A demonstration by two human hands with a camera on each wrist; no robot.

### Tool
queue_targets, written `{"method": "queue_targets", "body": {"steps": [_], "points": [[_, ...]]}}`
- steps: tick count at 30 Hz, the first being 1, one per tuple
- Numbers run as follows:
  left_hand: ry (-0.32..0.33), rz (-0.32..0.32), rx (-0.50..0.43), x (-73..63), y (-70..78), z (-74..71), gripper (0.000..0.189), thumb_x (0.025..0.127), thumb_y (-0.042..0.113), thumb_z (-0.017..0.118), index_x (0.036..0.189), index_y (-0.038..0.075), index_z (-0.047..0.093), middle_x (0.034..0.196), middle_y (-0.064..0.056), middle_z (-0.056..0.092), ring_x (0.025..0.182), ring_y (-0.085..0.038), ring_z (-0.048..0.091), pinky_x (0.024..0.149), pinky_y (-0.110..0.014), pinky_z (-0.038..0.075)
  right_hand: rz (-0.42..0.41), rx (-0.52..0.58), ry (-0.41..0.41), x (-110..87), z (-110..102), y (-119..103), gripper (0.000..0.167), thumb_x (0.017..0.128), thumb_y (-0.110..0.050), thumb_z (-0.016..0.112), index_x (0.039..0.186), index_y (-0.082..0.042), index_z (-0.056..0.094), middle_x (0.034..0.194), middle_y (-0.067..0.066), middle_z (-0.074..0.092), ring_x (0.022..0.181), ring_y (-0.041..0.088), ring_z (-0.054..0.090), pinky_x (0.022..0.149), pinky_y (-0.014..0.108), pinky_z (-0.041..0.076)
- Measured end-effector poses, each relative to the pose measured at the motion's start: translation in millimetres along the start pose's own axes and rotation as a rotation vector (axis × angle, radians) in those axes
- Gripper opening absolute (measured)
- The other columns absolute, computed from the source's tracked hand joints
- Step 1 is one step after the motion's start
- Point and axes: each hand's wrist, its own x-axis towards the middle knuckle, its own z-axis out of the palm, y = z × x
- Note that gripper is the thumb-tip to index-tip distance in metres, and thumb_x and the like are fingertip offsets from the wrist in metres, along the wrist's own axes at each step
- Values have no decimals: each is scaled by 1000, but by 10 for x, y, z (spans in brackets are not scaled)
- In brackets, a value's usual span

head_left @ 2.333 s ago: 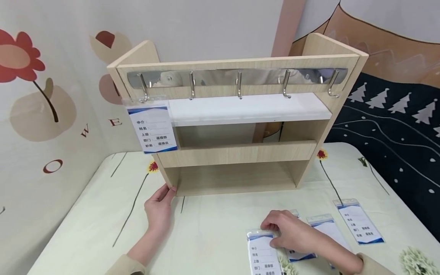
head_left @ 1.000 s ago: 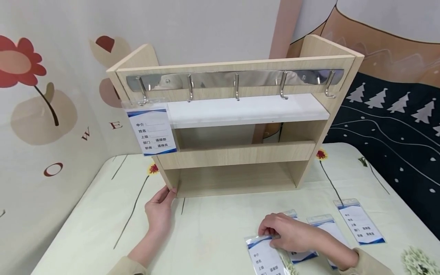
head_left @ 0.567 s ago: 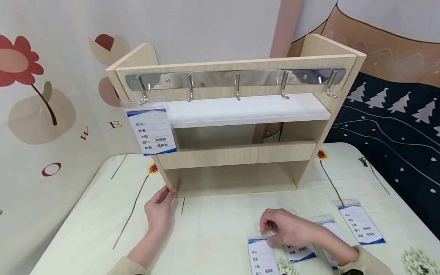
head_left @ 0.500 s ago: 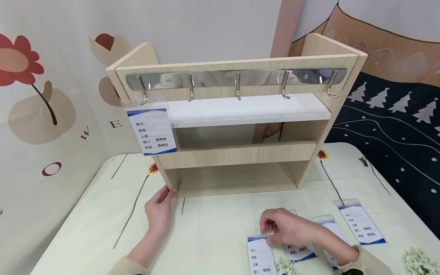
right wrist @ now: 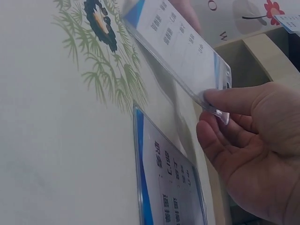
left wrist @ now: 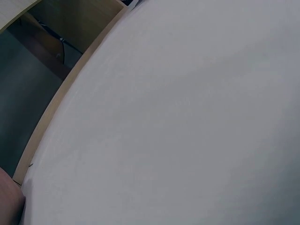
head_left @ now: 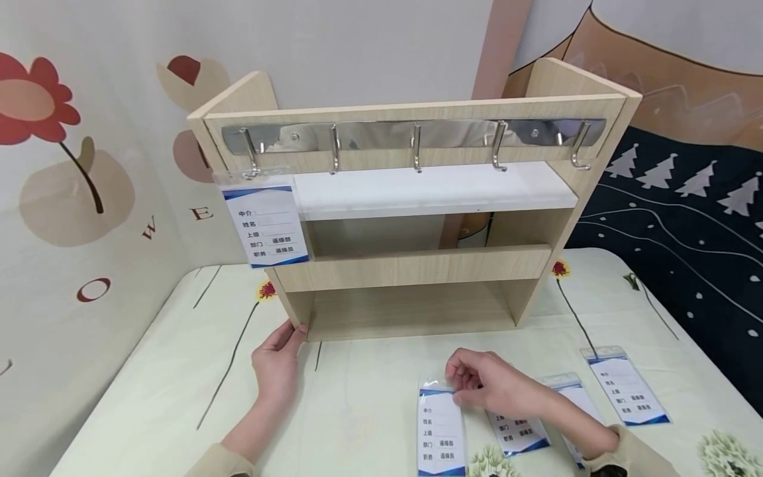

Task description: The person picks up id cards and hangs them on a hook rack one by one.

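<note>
At the 6 o'clock side of the wooden rack (head_left: pixel 411 268), apart from it, a badge card (head_left: pixel 441 430) in a clear holder was positioned over the table (head_left: pixel 357 411). Clock positions referred to the head view, with the rack at the dial centre and 12 o'clock at the top.

The right hand (head_left: pixel 495 384), at 5 o'clock, pinched the badge card at its slotted end between thumb and curled fingers. The right wrist view showed the card tilted; contact between its lower end and the table could not be determined. The left hand (head_left: pixel 277 371), between 7 and 8 o'clock, gripped the lower front corner of the rack, thumb against the inner edge.

Three further cards lay on the table: the near badge (head_left: pixel 517 437) at 5 o'clock, partly covered by the right hand; the middle badge (head_left: pixel 577 394) between 4 and 5 o'clock, crossed by the right forearm; the outer badge (head_left: pixel 628 391) at 4 o'clock, unobstructed.

A metal strip (head_left: pixel 374 136) with five hooks spanned the rack at 12 o'clock. The hanging badge (head_left: pixel 268 225) was on the leftmost hook, at 9 o'clock. A white ledge (head_left: pixel 429 192) ran below the hooks.
</note>
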Motion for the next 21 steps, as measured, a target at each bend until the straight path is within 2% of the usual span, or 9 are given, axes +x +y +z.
{"method": "queue_targets", "body": {"steps": [7, 11, 21], "points": [[-3, 0, 4, -4, 3, -5, 36, 97, 4, 70, 132, -6, 65, 127, -29, 63, 88, 9, 66, 81, -11, 53, -5, 32, 118, 29, 23, -23, 19, 94, 2, 70, 109, -6, 62, 97, 3, 64, 89, 15, 60, 79, 25, 55], [-6, -1, 8, -4, 11, -8, 36, 97, 4, 69, 132, -6, 65, 128, -29, 63, 88, 9, 66, 81, -11, 53, -2, 37, 180, 57, 31, -32, 21, 94, 6, 68, 110, -5, 63, 99, 2, 64, 92, 16, 62, 81, 25, 56], [-12, -5, 15, 4, 2, -7, 37, 98, 4, 69, 132, -7, 64, 129, -29, 62, 88, 10, 65, 82, -10, 53, -17, 53, 254, 126, 44, -37, 27, 90, 12, 68, 112, -3, 65, 99, 3, 66, 91, 16, 64, 79, 27, 59]]}}
